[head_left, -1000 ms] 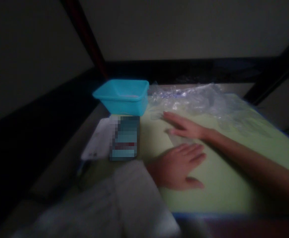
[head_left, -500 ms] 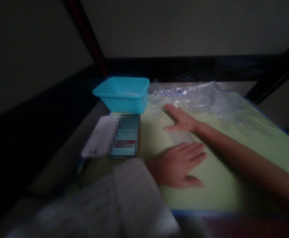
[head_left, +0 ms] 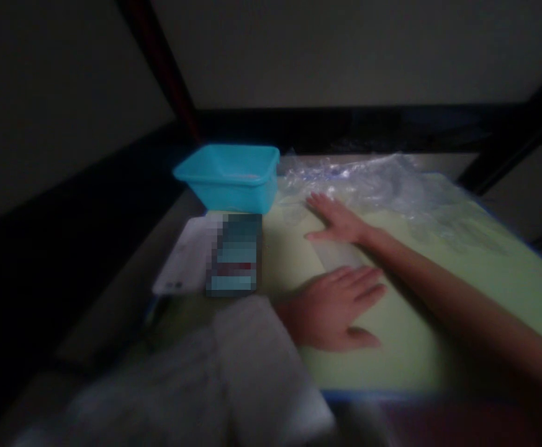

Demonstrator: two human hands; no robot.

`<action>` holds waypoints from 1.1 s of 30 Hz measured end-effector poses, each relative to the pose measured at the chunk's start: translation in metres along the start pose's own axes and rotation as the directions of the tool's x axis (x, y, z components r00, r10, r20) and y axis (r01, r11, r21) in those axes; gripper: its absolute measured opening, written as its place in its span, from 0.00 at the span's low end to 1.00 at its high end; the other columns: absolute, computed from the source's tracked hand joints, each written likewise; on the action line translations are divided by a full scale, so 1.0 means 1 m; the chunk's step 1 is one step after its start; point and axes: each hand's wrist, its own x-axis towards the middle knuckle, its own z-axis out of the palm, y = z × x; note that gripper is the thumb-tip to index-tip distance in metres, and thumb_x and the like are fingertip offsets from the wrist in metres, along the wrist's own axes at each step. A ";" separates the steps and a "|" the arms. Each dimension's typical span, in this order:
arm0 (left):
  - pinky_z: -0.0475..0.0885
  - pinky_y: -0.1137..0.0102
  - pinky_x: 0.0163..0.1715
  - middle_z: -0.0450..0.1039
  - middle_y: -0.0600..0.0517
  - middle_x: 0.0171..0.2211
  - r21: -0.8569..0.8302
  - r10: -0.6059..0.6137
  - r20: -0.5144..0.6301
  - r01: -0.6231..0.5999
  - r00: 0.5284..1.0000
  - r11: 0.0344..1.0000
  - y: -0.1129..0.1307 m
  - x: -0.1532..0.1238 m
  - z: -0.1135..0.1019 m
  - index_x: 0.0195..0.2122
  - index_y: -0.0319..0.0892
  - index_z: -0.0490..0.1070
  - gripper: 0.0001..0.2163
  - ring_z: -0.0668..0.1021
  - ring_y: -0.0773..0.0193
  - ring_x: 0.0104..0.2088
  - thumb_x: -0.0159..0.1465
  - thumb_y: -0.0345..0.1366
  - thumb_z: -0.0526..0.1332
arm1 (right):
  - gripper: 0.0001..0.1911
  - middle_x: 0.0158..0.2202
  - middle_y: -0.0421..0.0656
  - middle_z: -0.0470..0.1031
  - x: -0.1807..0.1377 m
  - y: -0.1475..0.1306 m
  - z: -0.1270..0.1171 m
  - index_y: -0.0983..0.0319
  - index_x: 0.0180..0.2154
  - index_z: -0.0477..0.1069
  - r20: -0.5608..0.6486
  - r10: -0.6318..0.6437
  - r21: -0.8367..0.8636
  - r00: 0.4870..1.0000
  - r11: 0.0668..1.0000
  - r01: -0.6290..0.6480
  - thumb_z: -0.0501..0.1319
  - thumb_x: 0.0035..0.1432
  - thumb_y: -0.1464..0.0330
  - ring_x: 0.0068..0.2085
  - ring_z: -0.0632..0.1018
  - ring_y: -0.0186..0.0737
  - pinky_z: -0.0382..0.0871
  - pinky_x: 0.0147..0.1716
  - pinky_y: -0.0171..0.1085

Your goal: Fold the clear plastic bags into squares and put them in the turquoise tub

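Note:
My left hand (head_left: 333, 310), coming out of a pale sleeve (head_left: 271, 366), is spread palm down at the near side of the yellow-green tabletop (head_left: 410, 347). Farther back, my right hand (head_left: 338, 220) also lies flat with its fingers apart. Between the two hands shows a whitish, see-through flat piece (head_left: 338, 256), partly covered by them; it looks like thin plastic, though dimness and blur hide its kind. Crumpled clear plastic (head_left: 373, 180) is spread just beyond my right fingertips. Neither hand grips anything.
A turquoise plastic basket (head_left: 240, 192) stands at the back left of the table. In front of it lie a phone (head_left: 236, 254) with a blurred-out screen and a white phone-like slab (head_left: 182, 261). Dark beams and a wall rise behind.
My right hand has shifted very slightly away and to the left. My left hand and the things on the table stay almost where they were.

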 end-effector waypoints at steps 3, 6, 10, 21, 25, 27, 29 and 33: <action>0.46 0.58 0.65 0.43 0.40 0.67 -0.007 -0.004 0.001 0.004 1.000 1.000 0.000 0.000 0.000 0.64 0.34 0.50 0.33 0.49 0.53 0.67 0.65 0.53 0.50 | 0.55 0.67 0.54 0.44 0.000 0.000 0.000 0.63 0.65 0.48 -0.004 0.011 -0.015 1.000 1.000 -0.011 0.55 0.45 0.37 0.67 0.44 0.59 0.35 0.62 0.59; 0.46 0.58 0.65 0.43 0.40 0.67 -0.007 -0.007 -0.001 0.007 1.000 1.000 -0.001 0.000 0.001 0.64 0.34 0.50 0.33 0.49 0.53 0.67 0.65 0.53 0.50 | 0.54 0.67 0.54 0.44 0.000 -0.002 0.000 0.62 0.65 0.49 -0.008 0.025 -0.023 1.000 0.999 -0.025 0.55 0.46 0.37 0.67 0.44 0.58 0.36 0.62 0.59; 0.44 0.59 0.65 0.44 0.40 0.67 -0.004 -0.002 -0.010 0.002 1.000 1.000 0.001 0.000 0.000 0.63 0.32 0.50 0.34 0.49 0.53 0.67 0.65 0.53 0.49 | 0.54 0.67 0.55 0.45 -0.001 -0.005 -0.002 0.63 0.65 0.51 -0.013 0.046 -0.035 0.999 0.998 -0.047 0.56 0.46 0.37 0.67 0.45 0.59 0.38 0.61 0.59; 0.44 0.61 0.66 0.45 0.39 0.66 -0.036 0.009 0.030 -0.008 1.000 0.999 0.012 0.003 -0.006 0.63 0.28 0.52 0.38 0.51 0.50 0.66 0.63 0.58 0.46 | 0.50 0.67 0.55 0.46 -0.002 -0.011 -0.003 0.64 0.64 0.52 -0.020 0.065 -0.097 0.998 0.993 -0.066 0.55 0.49 0.39 0.66 0.46 0.59 0.39 0.62 0.59; 0.44 0.61 0.65 0.46 0.39 0.66 0.028 0.011 0.045 -0.013 0.999 1.000 0.012 0.003 -0.006 0.64 0.29 0.50 0.37 0.51 0.51 0.66 0.64 0.57 0.47 | 0.49 0.67 0.56 0.45 -0.002 -0.011 -0.002 0.66 0.64 0.52 -0.025 0.066 -0.126 0.998 0.990 -0.069 0.55 0.51 0.41 0.66 0.47 0.59 0.39 0.61 0.59; 0.43 0.62 0.65 0.46 0.40 0.67 0.082 0.008 0.047 -0.012 0.999 0.997 0.013 0.002 -0.006 0.64 0.31 0.49 0.36 0.50 0.53 0.66 0.65 0.55 0.48 | 0.48 0.67 0.56 0.47 -0.002 -0.010 -0.001 0.66 0.63 0.53 -0.044 0.061 -0.131 0.997 0.989 -0.067 0.56 0.51 0.42 0.66 0.48 0.59 0.39 0.61 0.60; 0.43 0.63 0.65 0.45 0.40 0.67 0.130 0.002 0.056 -0.010 0.998 0.991 0.014 0.001 -0.007 0.65 0.31 0.48 0.35 0.49 0.54 0.67 0.65 0.54 0.48 | 0.46 0.66 0.56 0.48 -0.001 -0.009 0.000 0.65 0.63 0.54 -0.070 0.049 -0.122 0.996 0.991 -0.058 0.57 0.52 0.43 0.66 0.48 0.59 0.39 0.61 0.60; 0.45 0.63 0.65 0.45 0.41 0.67 0.169 0.022 0.053 -0.030 0.998 0.985 0.014 0.001 -0.008 0.64 0.32 0.49 0.34 0.50 0.55 0.67 0.66 0.54 0.47 | 0.39 0.65 0.54 0.53 -0.004 -0.008 -0.003 0.62 0.61 0.58 -0.202 -0.007 0.038 0.979 0.999 0.015 0.55 0.56 0.46 0.66 0.51 0.55 0.43 0.61 0.57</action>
